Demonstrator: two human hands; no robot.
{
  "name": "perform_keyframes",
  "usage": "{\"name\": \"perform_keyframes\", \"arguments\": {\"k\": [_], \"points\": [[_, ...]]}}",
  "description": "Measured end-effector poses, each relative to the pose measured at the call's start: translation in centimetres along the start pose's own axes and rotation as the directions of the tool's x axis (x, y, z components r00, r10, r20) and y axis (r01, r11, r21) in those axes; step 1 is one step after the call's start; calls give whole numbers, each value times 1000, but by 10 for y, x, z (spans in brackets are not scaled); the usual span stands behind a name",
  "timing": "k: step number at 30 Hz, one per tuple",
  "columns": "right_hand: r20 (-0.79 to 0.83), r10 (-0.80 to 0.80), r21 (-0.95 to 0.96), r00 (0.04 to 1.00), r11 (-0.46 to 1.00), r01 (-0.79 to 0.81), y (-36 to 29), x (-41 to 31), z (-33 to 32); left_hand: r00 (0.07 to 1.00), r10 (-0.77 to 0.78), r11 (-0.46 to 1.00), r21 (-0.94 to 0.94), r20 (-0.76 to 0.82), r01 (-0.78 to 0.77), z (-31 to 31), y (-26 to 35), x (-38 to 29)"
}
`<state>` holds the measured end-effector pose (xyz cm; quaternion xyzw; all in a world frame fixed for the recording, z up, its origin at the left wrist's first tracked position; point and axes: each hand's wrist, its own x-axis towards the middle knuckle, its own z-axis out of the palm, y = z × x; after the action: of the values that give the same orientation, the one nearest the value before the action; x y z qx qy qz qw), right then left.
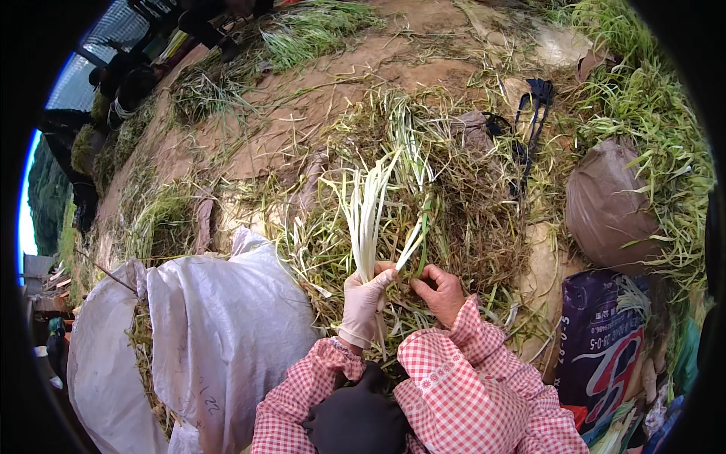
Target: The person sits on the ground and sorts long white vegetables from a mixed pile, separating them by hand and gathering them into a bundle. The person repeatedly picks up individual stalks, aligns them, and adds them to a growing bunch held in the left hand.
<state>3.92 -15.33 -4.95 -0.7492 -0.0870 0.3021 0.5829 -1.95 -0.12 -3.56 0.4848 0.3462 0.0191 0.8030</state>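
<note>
My left hand, in a pale thin glove, grips a bunch of long white stalks, which look like blanched chives. Their tips fan out away from me, and the lower ends hang below the fist. One separate white stalk leans right from beside the left thumb. My bare right hand is close by, its thumb and forefinger pinching the lower end of a green leaf. Beneath both hands lies a heap of loose green leaves and dry brown trimmings. More pale stalks rest on the heap's far side.
A white woven sack bulges at my left. To the right are a brown plastic-covered bundle, a dark printed bag and piled green leaves. Dark straps lie beyond the heap. Other people are at the far left.
</note>
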Motion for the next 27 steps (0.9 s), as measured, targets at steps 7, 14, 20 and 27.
{"name": "perform_keyframes", "arguments": {"k": [7,14,20,27], "points": [[-155,311,156,938,945,-287,89,-41,-62,992,115,959,-268,57,-95,-11,26,3],[41,-12,265,999,964,1,16,4,-10,993,38,997,55,110,-45,12,10,-7],[43,-9,113,999,994,4,22,9,13,999,22,999,23,38,-22,4,1,0],[-262,318,-515,911,753,-411,126,-35,-89,995,101,984,-152,20,-96,-18,29,-3]]}}
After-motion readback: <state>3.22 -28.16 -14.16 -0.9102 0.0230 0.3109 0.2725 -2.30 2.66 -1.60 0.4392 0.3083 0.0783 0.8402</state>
